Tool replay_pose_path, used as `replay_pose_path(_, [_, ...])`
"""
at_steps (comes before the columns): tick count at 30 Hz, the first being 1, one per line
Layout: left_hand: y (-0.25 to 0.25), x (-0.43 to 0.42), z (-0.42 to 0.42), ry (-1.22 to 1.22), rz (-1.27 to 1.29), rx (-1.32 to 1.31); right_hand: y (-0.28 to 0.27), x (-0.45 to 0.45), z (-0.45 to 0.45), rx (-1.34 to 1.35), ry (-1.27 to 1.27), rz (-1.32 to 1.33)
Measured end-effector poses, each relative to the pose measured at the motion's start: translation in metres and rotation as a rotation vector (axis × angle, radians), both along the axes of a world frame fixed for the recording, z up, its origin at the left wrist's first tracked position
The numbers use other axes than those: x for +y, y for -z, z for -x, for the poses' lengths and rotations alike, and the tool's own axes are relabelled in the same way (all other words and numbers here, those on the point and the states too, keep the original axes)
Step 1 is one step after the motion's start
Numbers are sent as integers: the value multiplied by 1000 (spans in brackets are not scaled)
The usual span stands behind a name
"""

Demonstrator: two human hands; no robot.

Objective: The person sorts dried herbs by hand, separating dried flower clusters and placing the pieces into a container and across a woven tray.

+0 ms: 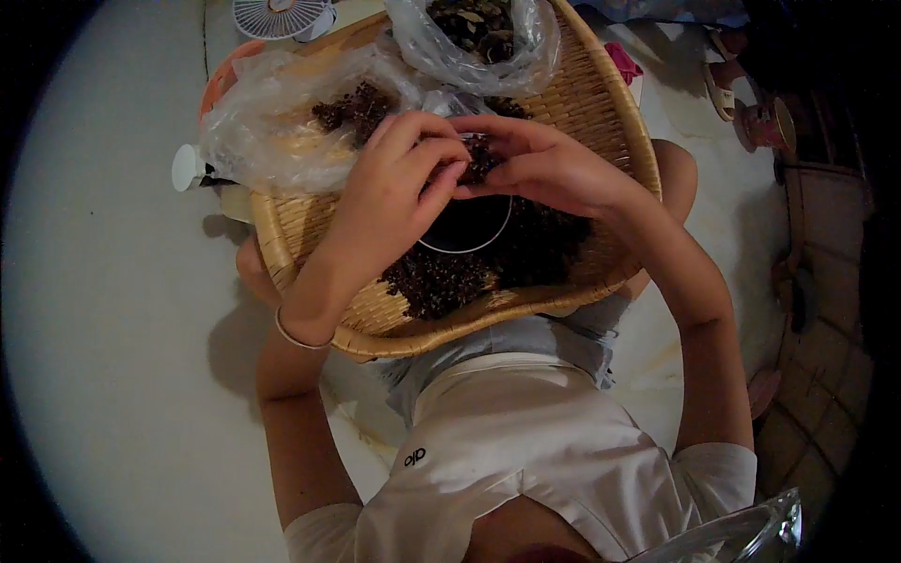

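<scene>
At your far left, a clear plastic bag (258,127) spreads over the rim of the woven basket (266,220), with a clump of dark dried stalks (358,111) at its right end; whether inside or on top, you can't tell from here. Next comes your left hand (396,176), thumb and fingertips drawn together and seeming to pinch the left edge of a dark dried cluster (481,161). That cluster sits between your two hands, right of your left fingertips; too much is covered to tell its long axis. Neither hand is nearer, since both appear to touch it. Just below, on your body's side, lies a dark bowl with a white rim (460,251), partly under your hands, dark crumbly bits (441,281) around it. Your right hand (563,169) curls around the cluster's right side, gripping it between thumb and fingers.
</scene>
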State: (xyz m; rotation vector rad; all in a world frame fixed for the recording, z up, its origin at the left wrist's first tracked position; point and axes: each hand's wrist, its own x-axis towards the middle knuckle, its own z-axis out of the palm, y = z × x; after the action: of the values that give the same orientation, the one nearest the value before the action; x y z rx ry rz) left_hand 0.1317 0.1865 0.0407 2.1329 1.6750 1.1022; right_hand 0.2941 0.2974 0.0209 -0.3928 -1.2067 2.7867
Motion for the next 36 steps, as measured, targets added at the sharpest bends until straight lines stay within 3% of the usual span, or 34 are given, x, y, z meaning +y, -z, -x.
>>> replay_pose_path(5, [1, -2, 0, -33, 58, -93, 1, 1, 0, 19, 6, 45])
replay_pose_path(7, [5, -3, 3, -69, 133, -257, 0, 0, 0, 14, 8, 59])
replay_pose_path(10, [-2, -2, 3, -52, 71, -118, 1, 0, 1, 17, 28, 38])
replay_pose_path(14, [2, -1, 3, -102, 74, -218, 3, 0, 1, 16, -3, -9])
replay_pose_path(23, [-3, -3, 8, -86, 122, -64, 4, 0, 0, 35, -3, 7])
replay_pose_path(34, [0, -2, 12, 1, 240, -264, 2, 0, 0, 41, 4, 56])
replay_pose_path(36, [-1, -2, 11, -13, 247, -300, 1, 0, 0, 50, -12, -40])
